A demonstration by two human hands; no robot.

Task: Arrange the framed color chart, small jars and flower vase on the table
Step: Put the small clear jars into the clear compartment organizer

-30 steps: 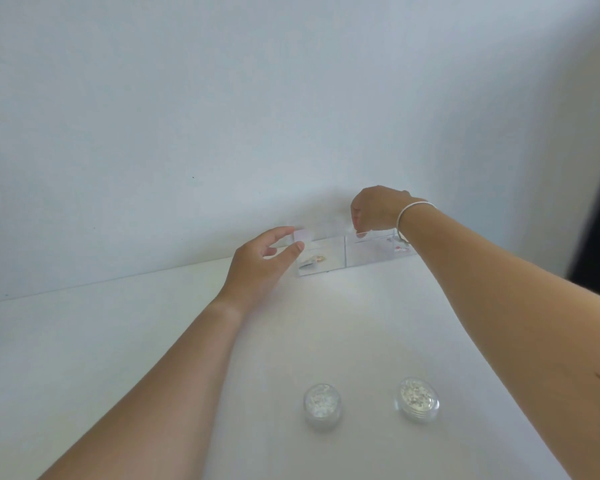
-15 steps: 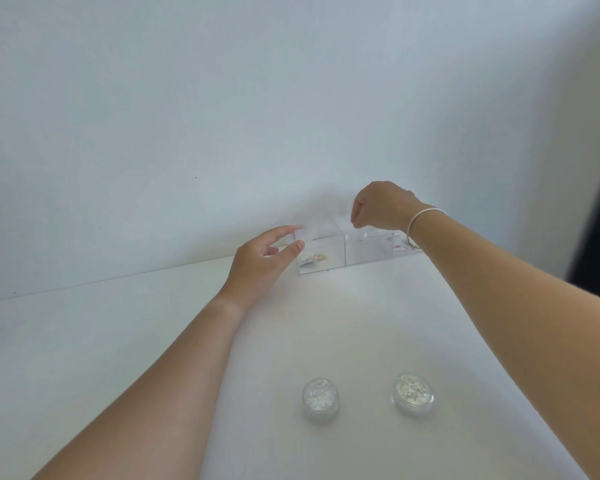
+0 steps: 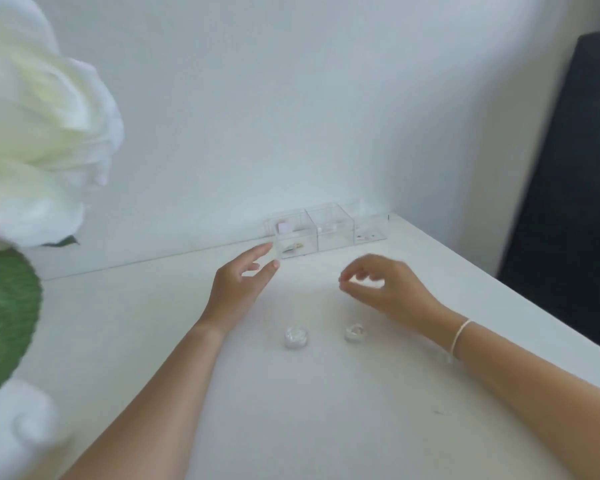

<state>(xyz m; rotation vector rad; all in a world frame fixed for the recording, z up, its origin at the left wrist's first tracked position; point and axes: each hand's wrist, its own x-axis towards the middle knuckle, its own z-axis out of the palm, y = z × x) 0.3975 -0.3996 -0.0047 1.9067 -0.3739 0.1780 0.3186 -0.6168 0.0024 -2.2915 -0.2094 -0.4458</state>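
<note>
Two small clear jars with glittery contents sit on the white table: the left jar [image 3: 296,337] and the right jar [image 3: 355,332]. My left hand [image 3: 244,283] hovers open just in front of the clear acrylic boxes [image 3: 326,230] by the wall, fingertips close to the leftmost box. My right hand [image 3: 381,285] hangs above the table with fingers loosely curled and nothing in them, a little beyond the right jar. A large white flower [image 3: 39,133] with a green leaf [image 3: 4,317] fills the left edge, blurred and very near the camera. No framed color chart is in view.
The white table [image 3: 326,410] meets a white wall at the back. Its right edge runs diagonally past a dark panel [image 3: 575,188]. The row of acrylic boxes holds small items.
Both hands have let go of the acrylic boxes and drawn back toward me. The view has shifted, bringing the white flower into the left of the frame.
</note>
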